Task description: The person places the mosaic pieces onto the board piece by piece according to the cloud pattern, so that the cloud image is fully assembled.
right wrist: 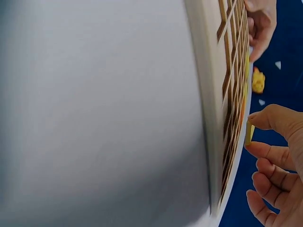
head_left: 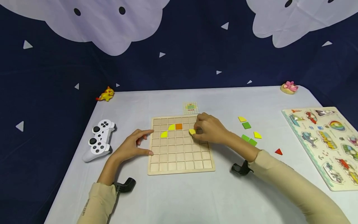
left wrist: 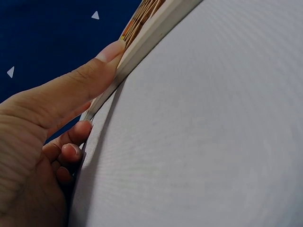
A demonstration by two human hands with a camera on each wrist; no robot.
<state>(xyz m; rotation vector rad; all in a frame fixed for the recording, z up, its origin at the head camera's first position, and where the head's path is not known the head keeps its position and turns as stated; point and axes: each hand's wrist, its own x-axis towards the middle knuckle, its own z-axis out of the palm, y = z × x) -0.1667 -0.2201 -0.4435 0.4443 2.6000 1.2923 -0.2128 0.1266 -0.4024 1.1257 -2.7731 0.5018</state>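
Note:
A wooden grid board lies on the table. Set in its upper cells are two yellow quarter-circle tiles and an orange square tile. My left hand rests at the board's left edge, thumb and forefinger spread apart and touching the rim. Over the upper right cells, my right hand pinches a yellow tile between thumb and forefinger. In the right wrist view this tile is seen edge-on, above the grid. Just behind the board lies a small pattern card with a coloured grid.
To the right lie yellow tiles, several green square tiles and a red triangle tile. A picture puzzle board is at far right. A white game controller sits left. Yellow and pink figurines occupy the back corners.

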